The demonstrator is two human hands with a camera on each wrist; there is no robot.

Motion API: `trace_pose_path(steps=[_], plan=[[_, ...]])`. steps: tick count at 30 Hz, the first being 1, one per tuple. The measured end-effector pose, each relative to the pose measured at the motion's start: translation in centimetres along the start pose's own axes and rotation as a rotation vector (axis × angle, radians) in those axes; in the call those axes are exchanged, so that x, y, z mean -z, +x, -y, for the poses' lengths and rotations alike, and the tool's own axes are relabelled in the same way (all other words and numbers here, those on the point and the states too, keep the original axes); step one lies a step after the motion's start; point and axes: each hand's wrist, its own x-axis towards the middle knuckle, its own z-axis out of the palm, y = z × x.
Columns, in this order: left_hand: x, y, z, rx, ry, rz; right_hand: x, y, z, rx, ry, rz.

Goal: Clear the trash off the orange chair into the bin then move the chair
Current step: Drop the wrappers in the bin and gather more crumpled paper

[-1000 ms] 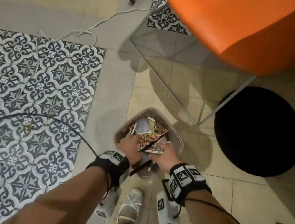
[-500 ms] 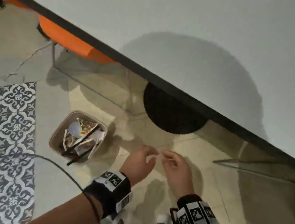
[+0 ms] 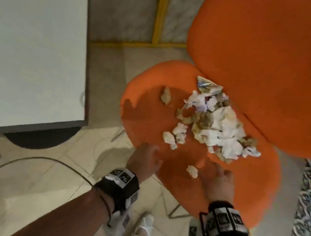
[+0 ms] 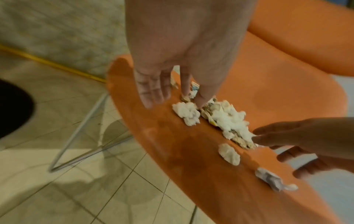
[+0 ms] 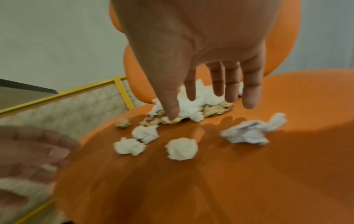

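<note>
The orange chair (image 3: 150, 117) fills the right of the head view, its seat (image 4: 172, 144) (image 5: 210, 181) strewn with a pile of crumpled white and brown paper trash (image 3: 219, 126) (image 4: 228, 119) (image 5: 193, 104). A small white wad (image 3: 192, 171) (image 5: 181, 149) lies apart near the seat's front edge. My left hand (image 3: 146, 158) (image 4: 172, 84) hovers over the seat's front left, fingers straight, holding nothing. My right hand (image 3: 217, 177) (image 5: 212, 94) reaches over the front of the seat beside the small wad, fingers spread and empty. The bin is out of view.
A white table (image 3: 30, 35) with a black round base (image 3: 40, 137) stands at the left. A cable (image 3: 19, 161) curves over the tiled floor. A yellow-framed panel (image 3: 159, 15) stands behind the chair. Patterned tiles (image 3: 309, 226) lie at the right.
One second ago both hands were at the bin on the floor. The view has since swung past the table to the chair, and both empty hands now reach over the seat.
</note>
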Motion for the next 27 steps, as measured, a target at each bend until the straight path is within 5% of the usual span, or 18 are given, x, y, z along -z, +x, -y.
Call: trace_pose_path(steps=[5,9,15,19,22,27], plan=[[-3.9,6.6,-4.4,0.168,0.175,-0.001,-0.1,2.5,-3.2,-0.147,0.044,0.181],[-4.5,10.2,-7.0,0.212,0.306,0.073,-1.4,2.5,-1.9,-0.108,0.131,0.180],[-7.2,11.6,-6.3,-0.007,0.543,0.004,-2.7,2.2,2.1,0.129,-0.041,0.247],[-7.0,11.6,-5.0,-0.115,0.519,0.001,-2.4,3.7,2.2,0.094,0.094,0.248],[-5.7,12.1,-5.3,-0.105,0.372,0.003,-1.6,5.3,1.6,-0.012,0.252,0.179],[-1.7,14.4,-7.2,-0.037,0.149,-0.168,2.4,9.2,0.6,-0.112,0.332,-0.246]])
